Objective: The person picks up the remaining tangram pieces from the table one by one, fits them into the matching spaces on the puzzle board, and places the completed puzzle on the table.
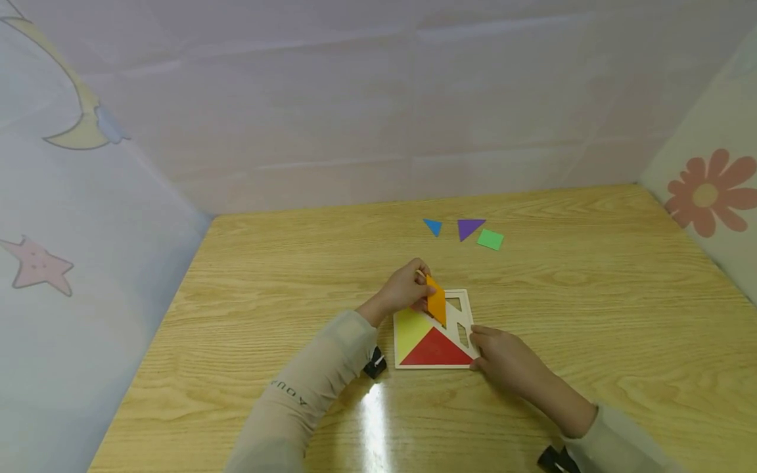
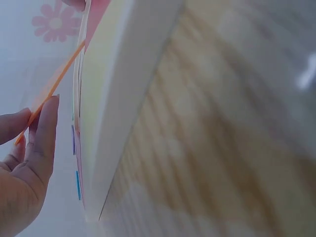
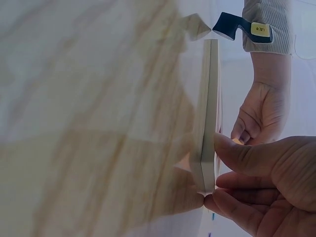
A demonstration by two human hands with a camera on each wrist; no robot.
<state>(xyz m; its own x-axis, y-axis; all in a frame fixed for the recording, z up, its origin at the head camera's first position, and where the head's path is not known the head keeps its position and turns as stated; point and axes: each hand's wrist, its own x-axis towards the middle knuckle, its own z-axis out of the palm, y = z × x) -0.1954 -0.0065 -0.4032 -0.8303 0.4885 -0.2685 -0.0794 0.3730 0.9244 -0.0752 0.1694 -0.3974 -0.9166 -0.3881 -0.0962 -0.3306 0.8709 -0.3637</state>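
Observation:
My left hand [image 1: 408,286] pinches an orange parallelogram tangram piece [image 1: 436,301] between thumb and fingers. The piece stands tilted over the wooden tangram board [image 1: 396,341], its lower tip close to the board's surface. In the left wrist view the orange piece [image 2: 59,76] appears edge-on in the fingers. A yellow triangle [image 1: 410,328] and a red triangle [image 1: 436,348] lie in the board, beside several cut-out slots. At the board's right edge my right hand [image 1: 505,358] grips the frame. The right wrist view has the thumb [image 3: 247,153] on the board's face and fingers around its edge.
Beyond the board lie a blue triangle [image 1: 434,226], a purple triangle [image 1: 470,228] and a green square [image 1: 490,240]. The wood-grained table [image 1: 266,282] meets a pale back wall and patterned side walls. Black wrist devices [image 1: 375,362] sit by both sleeves.

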